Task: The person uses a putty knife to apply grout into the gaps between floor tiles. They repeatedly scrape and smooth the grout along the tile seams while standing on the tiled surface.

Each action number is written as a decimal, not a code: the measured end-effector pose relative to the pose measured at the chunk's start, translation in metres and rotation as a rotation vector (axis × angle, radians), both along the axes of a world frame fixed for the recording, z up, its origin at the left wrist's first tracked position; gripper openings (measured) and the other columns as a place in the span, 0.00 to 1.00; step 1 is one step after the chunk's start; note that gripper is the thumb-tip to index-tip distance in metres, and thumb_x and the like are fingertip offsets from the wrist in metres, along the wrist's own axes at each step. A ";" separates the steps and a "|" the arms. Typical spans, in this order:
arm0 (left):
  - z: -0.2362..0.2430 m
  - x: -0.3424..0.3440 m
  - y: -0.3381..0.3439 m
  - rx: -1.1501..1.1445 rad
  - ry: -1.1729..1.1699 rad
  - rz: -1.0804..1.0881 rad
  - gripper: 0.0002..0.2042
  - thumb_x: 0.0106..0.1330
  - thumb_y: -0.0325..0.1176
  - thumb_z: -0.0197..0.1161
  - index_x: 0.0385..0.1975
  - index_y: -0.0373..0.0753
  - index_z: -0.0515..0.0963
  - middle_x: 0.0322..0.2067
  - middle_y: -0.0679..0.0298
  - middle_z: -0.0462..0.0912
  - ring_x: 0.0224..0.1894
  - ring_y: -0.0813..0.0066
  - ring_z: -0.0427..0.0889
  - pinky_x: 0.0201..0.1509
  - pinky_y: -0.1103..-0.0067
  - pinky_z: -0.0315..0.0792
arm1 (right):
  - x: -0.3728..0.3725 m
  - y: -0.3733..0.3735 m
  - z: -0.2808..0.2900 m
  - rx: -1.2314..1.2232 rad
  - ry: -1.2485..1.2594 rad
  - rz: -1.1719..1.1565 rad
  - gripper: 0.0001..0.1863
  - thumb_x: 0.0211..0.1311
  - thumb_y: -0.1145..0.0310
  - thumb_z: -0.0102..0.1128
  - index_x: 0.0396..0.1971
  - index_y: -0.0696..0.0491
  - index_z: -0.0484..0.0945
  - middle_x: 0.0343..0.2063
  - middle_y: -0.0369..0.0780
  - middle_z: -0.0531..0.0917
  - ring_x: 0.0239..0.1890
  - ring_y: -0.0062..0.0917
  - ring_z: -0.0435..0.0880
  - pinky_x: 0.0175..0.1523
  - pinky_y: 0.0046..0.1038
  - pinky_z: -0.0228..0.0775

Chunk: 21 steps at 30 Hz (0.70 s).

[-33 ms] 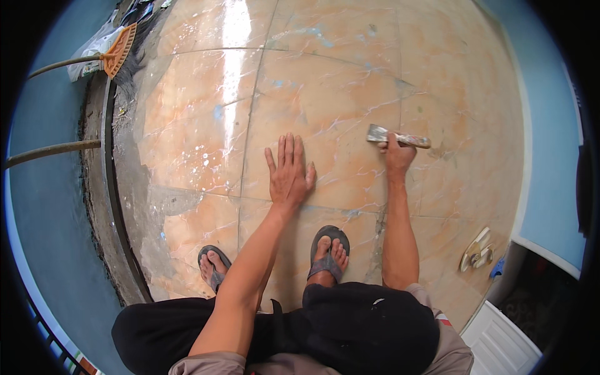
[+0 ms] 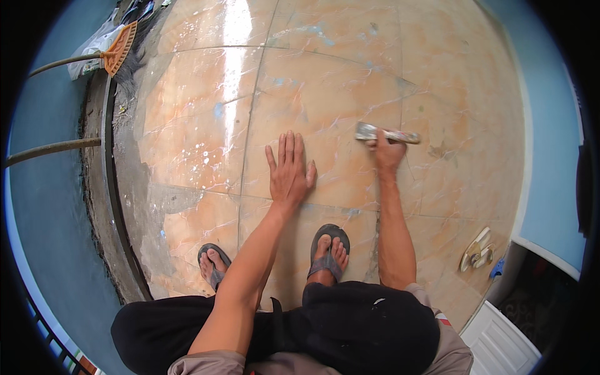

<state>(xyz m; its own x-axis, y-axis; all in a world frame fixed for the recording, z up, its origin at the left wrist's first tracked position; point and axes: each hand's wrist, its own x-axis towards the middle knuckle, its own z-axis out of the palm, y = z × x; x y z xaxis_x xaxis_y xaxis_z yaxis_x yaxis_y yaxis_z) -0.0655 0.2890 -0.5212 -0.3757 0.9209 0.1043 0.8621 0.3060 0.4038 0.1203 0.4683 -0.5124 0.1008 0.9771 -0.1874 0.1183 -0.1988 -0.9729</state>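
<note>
The right hand (image 2: 389, 153) is closed around the handle of a flat-bladed scraper (image 2: 406, 137), to the right of the scene's middle. The scraper's blade points left, low over the tiled floor (image 2: 334, 178); whether its edge touches the tile I cannot tell. The right hand and scraper look slightly blurred. The left hand (image 2: 290, 169) lies palm down on the floor, left of the scraper and apart from it, with its fingers stretched out, its thumb to the side and nothing visible in its grip.

Pale blue marks (image 2: 322, 35) lie on the far tiles, and white spots (image 2: 203, 156) lie left of the left hand. 2 dark sandals stand on the near side, the right sandal (image 2: 329, 253) behind the left hand. At far left is an orange rake-like head (image 2: 120, 50); at near right a cream-coloured tool (image 2: 477, 251) lies beside a small blue item (image 2: 497, 267).
</note>
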 end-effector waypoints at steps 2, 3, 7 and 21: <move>-0.002 0.011 0.010 0.029 -0.027 -0.016 0.42 0.68 0.45 0.63 0.80 0.35 0.56 0.79 0.49 0.59 0.83 0.53 0.54 0.85 0.47 0.39 | -0.046 -0.015 -0.017 0.102 -0.029 0.178 0.06 0.69 0.74 0.67 0.36 0.62 0.84 0.28 0.42 0.89 0.23 0.21 0.88 0.24 0.21 0.79; -0.004 0.008 0.009 0.033 -0.019 -0.011 0.43 0.68 0.46 0.63 0.80 0.35 0.55 0.79 0.49 0.59 0.83 0.53 0.54 0.85 0.47 0.40 | -0.065 -0.017 -0.011 0.088 -0.059 0.210 0.06 0.69 0.74 0.67 0.36 0.62 0.84 0.28 0.42 0.89 0.23 0.21 0.88 0.25 0.21 0.79; -0.010 -0.005 0.001 0.103 -0.098 0.020 0.46 0.67 0.46 0.66 0.81 0.33 0.52 0.79 0.46 0.58 0.83 0.52 0.54 0.85 0.49 0.41 | -0.073 -0.008 0.012 0.010 0.012 0.192 0.06 0.69 0.75 0.67 0.35 0.64 0.85 0.28 0.43 0.89 0.22 0.21 0.88 0.25 0.22 0.79; 0.012 -0.009 -0.008 0.483 -0.438 0.347 0.39 0.74 0.39 0.64 0.78 0.28 0.55 0.76 0.40 0.61 0.77 0.50 0.67 0.79 0.58 0.62 | -0.146 -0.054 0.040 -0.132 0.252 0.374 0.08 0.71 0.73 0.68 0.41 0.62 0.82 0.30 0.41 0.88 0.25 0.25 0.90 0.27 0.24 0.81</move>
<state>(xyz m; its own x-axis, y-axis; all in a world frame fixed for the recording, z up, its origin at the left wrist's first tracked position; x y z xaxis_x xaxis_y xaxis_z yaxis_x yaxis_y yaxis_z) -0.0749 0.2810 -0.5089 -0.7374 0.6307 0.2418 0.4770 0.2328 0.8475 -0.0258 0.4144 -0.4725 -0.3186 0.9038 -0.2858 -0.0309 -0.3113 -0.9498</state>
